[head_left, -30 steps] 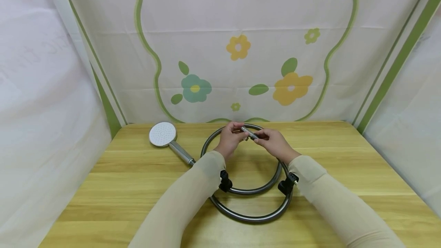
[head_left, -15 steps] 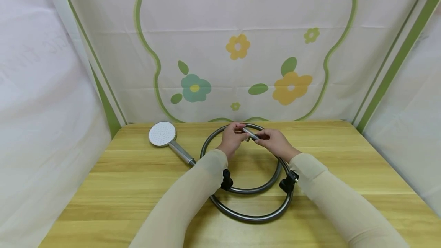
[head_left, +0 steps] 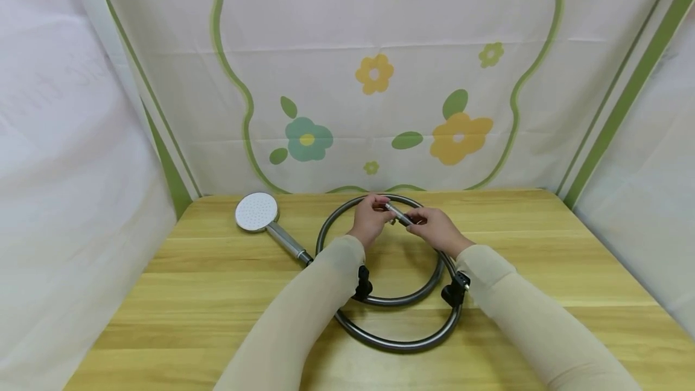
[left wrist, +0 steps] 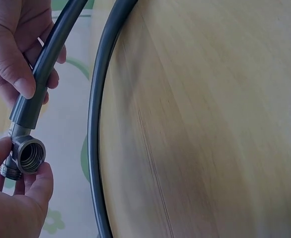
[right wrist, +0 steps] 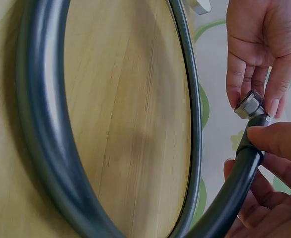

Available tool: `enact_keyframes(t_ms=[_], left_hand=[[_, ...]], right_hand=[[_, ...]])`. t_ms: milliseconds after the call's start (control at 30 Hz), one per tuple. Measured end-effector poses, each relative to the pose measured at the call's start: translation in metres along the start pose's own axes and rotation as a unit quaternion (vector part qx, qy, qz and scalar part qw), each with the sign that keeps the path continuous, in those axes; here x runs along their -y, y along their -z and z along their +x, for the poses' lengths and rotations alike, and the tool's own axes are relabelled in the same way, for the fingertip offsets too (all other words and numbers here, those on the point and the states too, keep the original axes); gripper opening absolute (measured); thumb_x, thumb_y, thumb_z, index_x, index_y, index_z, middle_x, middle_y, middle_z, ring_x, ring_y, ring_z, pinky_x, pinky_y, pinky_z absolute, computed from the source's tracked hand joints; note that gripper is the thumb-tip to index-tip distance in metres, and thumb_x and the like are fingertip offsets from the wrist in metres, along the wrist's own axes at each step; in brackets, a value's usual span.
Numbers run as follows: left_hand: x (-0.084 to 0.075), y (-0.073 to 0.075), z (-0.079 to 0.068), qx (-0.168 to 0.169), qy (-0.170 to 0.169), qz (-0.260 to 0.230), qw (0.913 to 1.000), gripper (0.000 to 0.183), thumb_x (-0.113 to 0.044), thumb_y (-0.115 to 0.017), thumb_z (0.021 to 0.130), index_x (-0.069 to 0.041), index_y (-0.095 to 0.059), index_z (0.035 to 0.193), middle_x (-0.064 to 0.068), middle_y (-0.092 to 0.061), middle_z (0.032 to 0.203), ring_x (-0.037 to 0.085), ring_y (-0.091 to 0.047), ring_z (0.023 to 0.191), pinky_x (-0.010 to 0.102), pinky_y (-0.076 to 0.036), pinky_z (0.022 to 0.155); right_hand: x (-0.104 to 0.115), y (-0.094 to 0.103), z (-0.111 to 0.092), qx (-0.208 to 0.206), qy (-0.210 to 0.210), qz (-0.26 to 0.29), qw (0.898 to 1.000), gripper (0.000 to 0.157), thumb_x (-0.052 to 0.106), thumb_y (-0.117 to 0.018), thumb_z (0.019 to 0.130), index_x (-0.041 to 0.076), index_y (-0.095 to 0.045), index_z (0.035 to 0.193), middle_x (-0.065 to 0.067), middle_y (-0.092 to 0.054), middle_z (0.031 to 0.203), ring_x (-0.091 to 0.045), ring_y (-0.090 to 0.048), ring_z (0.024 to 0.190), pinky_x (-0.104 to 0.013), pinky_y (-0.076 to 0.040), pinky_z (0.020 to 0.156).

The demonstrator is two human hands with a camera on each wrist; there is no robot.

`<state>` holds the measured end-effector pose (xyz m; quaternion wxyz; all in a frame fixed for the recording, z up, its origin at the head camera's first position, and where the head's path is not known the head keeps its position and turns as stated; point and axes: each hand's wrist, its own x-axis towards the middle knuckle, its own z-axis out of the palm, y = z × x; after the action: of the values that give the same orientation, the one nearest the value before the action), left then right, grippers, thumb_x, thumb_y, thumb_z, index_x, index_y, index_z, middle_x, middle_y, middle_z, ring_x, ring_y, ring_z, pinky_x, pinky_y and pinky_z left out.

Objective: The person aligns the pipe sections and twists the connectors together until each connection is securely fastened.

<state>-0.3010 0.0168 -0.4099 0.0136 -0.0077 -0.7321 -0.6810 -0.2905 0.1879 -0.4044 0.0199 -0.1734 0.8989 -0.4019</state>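
A dark, shiny shower hose lies in loops on the table, its one end raised between the hands. My left hand pinches a short metal threaded fitting at that end, between thumb and fingers. The fitting's round opening shows inner threads in the left wrist view, and an outer-threaded end sits beside it. Just behind the fitting, my right hand grips the hose's dark end sleeve, thumb on one side and fingers on the other. A shower head with a white face and grey handle lies to the left, joined to the hose.
The wooden table meets a flower-printed cloth backdrop at its far edge. White cloth walls stand on both sides. The looped hose passes under the left forearm and near the right wrist.
Both hands have shifted slightly to the right together, with the fitting and hose end. The left forearm has also moved right. The shower head and hose loops stay where they were.
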Motion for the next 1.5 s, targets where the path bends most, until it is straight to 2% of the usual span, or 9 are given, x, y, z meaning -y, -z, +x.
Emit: enact_keyframes(t_ms=[367, 833, 1067, 1500], left_hand=[[0.003, -0.006, 0.005, -0.001, 0.010, 0.023, 0.9997, 0.029, 0.004, -0.070, 0.085, -0.004, -0.063, 0.112, 0.010, -0.063, 0.107, 0.022, -0.061, 0.099, 0.031, -0.053, 0.078], [0.002, -0.014, 0.012, 0.002, 0.019, 0.016, 0.9997, 0.030, 0.004, -0.067, 0.087, -0.003, -0.062, 0.116, 0.012, -0.062, 0.111, 0.026, -0.060, 0.103, 0.045, -0.051, 0.091], [0.002, -0.017, 0.013, 0.001, 0.011, 0.050, 0.9987, 0.031, 0.004, -0.069, 0.086, -0.003, -0.062, 0.115, 0.012, -0.063, 0.109, 0.025, -0.061, 0.102, 0.031, -0.052, 0.080], [0.010, -0.020, 0.018, 0.009, 0.012, 0.087, 0.9961, 0.036, 0.003, -0.070, 0.085, 0.001, -0.060, 0.119, 0.014, -0.062, 0.112, 0.026, -0.063, 0.101, 0.030, -0.052, 0.079]], right_hand=[[-0.004, 0.001, 0.003, 0.005, 0.005, -0.030, 1.000, 0.027, 0.006, -0.064, 0.092, -0.003, -0.065, 0.117, -0.017, -0.067, 0.105, -0.031, -0.063, 0.098, -0.044, -0.052, 0.082], [-0.005, 0.007, 0.007, 0.000, 0.010, -0.054, 0.998, 0.027, 0.005, -0.064, 0.091, -0.005, -0.066, 0.116, -0.018, -0.067, 0.103, -0.030, -0.063, 0.094, -0.042, -0.052, 0.078], [-0.008, 0.007, 0.008, -0.004, 0.009, -0.064, 0.998, 0.025, 0.006, -0.065, 0.091, -0.004, -0.067, 0.113, -0.015, -0.067, 0.097, -0.026, -0.061, 0.089, -0.041, -0.050, 0.075], [-0.017, 0.004, 0.012, 0.006, -0.017, -0.060, 0.998, 0.026, 0.006, -0.065, 0.090, -0.005, -0.067, 0.114, -0.015, -0.068, 0.098, -0.025, -0.060, 0.089, -0.038, -0.049, 0.074]])
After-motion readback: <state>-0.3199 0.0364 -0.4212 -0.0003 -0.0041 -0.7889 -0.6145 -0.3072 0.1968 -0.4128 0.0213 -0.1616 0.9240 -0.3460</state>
